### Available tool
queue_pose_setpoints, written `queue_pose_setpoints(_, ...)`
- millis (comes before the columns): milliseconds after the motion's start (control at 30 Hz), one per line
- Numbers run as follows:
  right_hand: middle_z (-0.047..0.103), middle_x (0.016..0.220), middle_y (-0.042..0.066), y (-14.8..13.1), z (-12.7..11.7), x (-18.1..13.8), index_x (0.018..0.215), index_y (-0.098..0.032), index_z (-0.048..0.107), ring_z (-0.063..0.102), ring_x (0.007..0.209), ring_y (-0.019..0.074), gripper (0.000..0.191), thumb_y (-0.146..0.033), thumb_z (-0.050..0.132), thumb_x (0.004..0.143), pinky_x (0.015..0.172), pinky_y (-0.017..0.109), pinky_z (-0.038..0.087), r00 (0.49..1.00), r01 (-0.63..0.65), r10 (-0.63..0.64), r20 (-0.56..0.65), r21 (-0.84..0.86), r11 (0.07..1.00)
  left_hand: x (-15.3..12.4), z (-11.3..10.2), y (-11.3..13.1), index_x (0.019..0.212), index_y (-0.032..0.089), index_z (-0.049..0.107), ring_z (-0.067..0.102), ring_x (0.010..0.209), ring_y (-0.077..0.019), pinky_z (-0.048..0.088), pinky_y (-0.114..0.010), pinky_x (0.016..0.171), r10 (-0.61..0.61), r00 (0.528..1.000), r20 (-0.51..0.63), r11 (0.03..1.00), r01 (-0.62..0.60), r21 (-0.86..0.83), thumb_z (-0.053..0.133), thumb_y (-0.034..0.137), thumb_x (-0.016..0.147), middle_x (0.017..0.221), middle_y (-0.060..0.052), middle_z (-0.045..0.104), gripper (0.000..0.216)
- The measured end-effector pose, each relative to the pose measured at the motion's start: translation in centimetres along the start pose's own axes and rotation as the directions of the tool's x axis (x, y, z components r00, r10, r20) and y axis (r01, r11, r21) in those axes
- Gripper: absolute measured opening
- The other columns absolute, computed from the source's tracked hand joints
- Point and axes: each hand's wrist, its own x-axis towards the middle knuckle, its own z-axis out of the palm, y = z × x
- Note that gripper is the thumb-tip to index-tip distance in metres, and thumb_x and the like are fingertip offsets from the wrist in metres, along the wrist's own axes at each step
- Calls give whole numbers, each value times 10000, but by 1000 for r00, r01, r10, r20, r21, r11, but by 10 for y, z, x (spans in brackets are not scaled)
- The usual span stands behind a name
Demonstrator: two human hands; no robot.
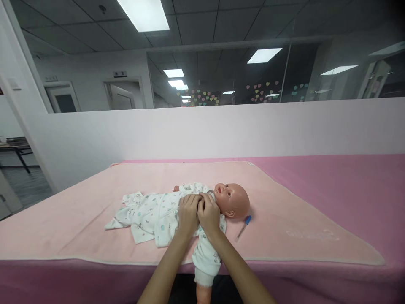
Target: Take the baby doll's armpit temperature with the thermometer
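Observation:
A baby doll [232, 198] lies on its back on a light pink blanket [95, 211], head to the right. It wears a white patterned garment [148, 215] that spreads out to the left. My left hand [187, 213] and my right hand [209, 213] rest side by side on the doll's chest just below its chin. Both have their fingers curled and pinched on the garment's front edge near the neck. One sleeved doll arm [205, 261] hangs over the table's near edge between my forearms.
A thin stick with a blue cap [243, 228], like a thermometer, lies on the blanket right of the doll's head. The table has a darker pink cover [348, 185]. A low white partition wall [221, 131] stands behind it.

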Motion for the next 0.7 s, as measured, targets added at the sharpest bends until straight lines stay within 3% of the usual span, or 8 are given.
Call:
queue_pose_setpoints(167, 649, 899, 69, 11, -2, -4, 944, -160, 608, 585, 831, 172, 327, -122, 331, 775, 759, 283, 450, 998, 11, -2, -65, 138, 990, -2, 1, 1, 897, 212, 587, 530, 886, -203, 366, -353, 794, 30, 997, -75, 999, -32, -27, 417, 209, 856, 924, -45, 637, 175)
queue_pose_setpoints(500, 648, 922, 77, 14, 0, -3, 997, -148, 587, 577, 724, 162, 330, -137, 362, 756, 670, 271, 455, 998, -26, 37, -55, 175, 984, -7, -1, 0, 860, 264, 660, 525, 874, -211, 303, -391, 830, -29, 970, -241, 998, 43, 52, 522, 291, 826, 817, -24, 663, 146)
queue_pose_setpoints(700, 637, 898, 76, 14, 0, -3, 1027, -152, 573, 568, 717, 164, 331, -145, 374, 763, 656, 268, 445, 997, -39, 49, -52, 165, 986, -7, -4, 2, 856, 264, 654, 523, 896, -212, 275, -394, 837, -44, 970, -239, 996, 60, 59, 513, 288, 831, 853, -20, 671, 145)
